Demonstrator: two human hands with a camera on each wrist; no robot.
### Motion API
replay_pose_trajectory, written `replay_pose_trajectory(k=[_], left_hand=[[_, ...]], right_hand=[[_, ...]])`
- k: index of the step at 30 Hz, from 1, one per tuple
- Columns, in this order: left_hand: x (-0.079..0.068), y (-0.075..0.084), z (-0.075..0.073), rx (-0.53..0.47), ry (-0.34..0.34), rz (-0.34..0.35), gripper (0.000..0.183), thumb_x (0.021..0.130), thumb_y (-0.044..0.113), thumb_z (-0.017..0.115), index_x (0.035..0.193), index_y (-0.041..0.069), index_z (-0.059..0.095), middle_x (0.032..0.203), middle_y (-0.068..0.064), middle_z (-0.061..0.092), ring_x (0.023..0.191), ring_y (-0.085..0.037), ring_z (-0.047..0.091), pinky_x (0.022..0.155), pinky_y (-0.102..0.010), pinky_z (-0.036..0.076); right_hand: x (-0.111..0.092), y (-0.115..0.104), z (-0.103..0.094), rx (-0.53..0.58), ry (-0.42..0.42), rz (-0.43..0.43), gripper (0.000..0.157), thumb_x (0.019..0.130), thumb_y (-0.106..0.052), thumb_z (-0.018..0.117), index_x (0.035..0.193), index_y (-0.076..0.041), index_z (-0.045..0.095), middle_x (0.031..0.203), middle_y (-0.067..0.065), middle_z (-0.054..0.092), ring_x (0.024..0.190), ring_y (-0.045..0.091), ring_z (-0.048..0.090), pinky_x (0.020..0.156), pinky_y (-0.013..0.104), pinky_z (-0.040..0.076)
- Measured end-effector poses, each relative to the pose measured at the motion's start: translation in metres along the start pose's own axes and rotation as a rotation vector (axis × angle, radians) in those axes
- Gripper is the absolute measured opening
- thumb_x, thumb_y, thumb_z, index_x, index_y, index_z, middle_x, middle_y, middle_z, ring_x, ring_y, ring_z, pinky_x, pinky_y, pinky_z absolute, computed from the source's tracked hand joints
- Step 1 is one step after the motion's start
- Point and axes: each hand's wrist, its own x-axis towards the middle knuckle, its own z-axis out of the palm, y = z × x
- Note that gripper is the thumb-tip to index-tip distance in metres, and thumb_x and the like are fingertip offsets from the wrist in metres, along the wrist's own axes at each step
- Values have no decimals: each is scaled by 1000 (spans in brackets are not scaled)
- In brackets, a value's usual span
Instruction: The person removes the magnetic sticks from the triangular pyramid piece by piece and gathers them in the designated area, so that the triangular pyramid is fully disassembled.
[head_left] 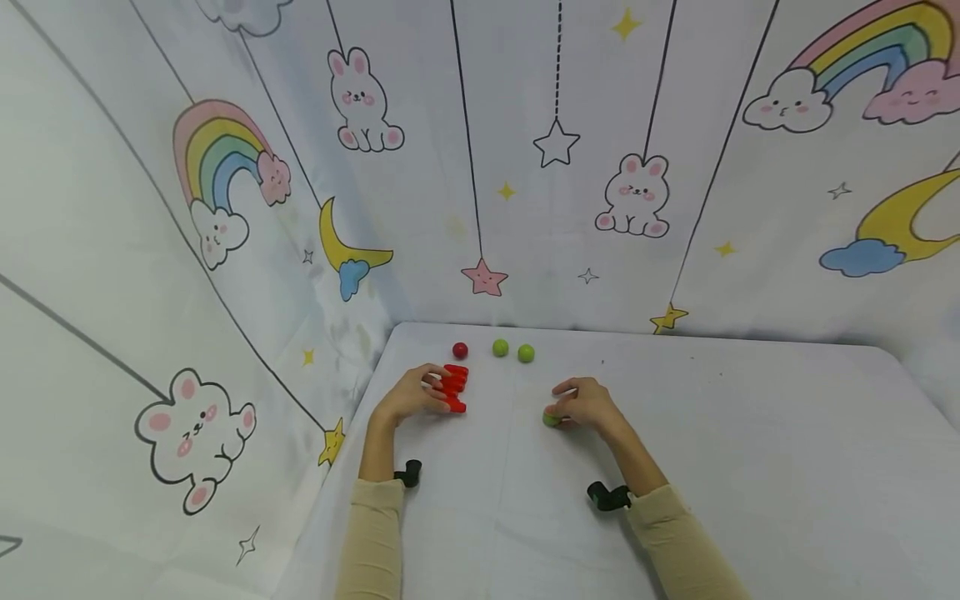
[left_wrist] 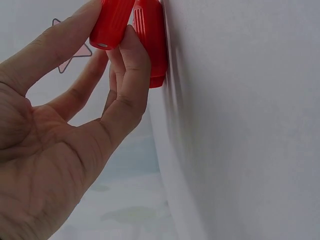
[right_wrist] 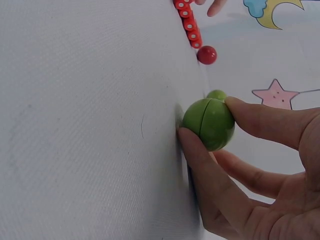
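Observation:
My left hand (head_left: 415,393) (left_wrist: 75,120) pinches a red ribbed plastic cylinder (left_wrist: 112,25) between thumb and fingers. Close behind it, against the white surface, is another such cylinder (left_wrist: 150,40). Several of these red cylinders (head_left: 455,377) (right_wrist: 189,24) lie side by side in a row, partly covered by the left hand in the head view. Right of them, my right hand (head_left: 588,404) (right_wrist: 265,170) holds a green ball (head_left: 551,419) (right_wrist: 209,124) by thumb and fingertips, low over the table. A fine seam runs round this ball.
Beyond the row of cylinders, a red ball (head_left: 460,351) (right_wrist: 206,55) sits near the table's back edge. To its right are two more green balls, one (head_left: 500,347) beside the other (head_left: 526,353). White cloth covers the table (head_left: 750,467); a printed curtain (head_left: 525,225) hangs behind it.

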Motion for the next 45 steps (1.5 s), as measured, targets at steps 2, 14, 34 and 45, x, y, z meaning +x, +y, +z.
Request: replay_pose_trajectory(k=[2, 14, 34, 45], left_hand=[[-1, -1, -2, 8, 10, -15, 58, 85, 1, 82, 139, 2, 60, 127, -21, 59, 101, -28, 68, 85, -35, 58], [-2, -6, -8, 28, 63, -57, 60, 83, 1, 84, 138, 3, 60, 126, -23, 60, 101, -29, 67, 86, -37, 56], [-5, 0, -6, 228, 106, -117, 59, 82, 7, 86, 135, 3, 61, 110, -18, 60, 90, -26, 57, 73, -33, 50], [-9, 2, -4, 260, 120, -126, 56, 86, 13, 83, 136, 3, 60, 108, -15, 60, 85, -25, 60, 75, -34, 53]], right_hand=[[0, 0, 1, -1, 3, 3, 46, 87, -7, 83, 126, 7, 65, 103, 18, 68, 82, 23, 73, 74, 36, 63], [-1, -1, 0, -8, 16, 8, 46, 86, -7, 84, 126, 6, 66, 104, 18, 68, 82, 23, 73, 74, 37, 63], [-3, -4, 2, -12, 13, -9, 44, 87, -9, 83, 125, 6, 67, 105, 18, 69, 85, 23, 73, 75, 37, 63], [-3, -4, 7, 5, -6, -51, 45, 83, -2, 86, 124, 5, 68, 107, 16, 70, 87, 23, 71, 75, 38, 63]])
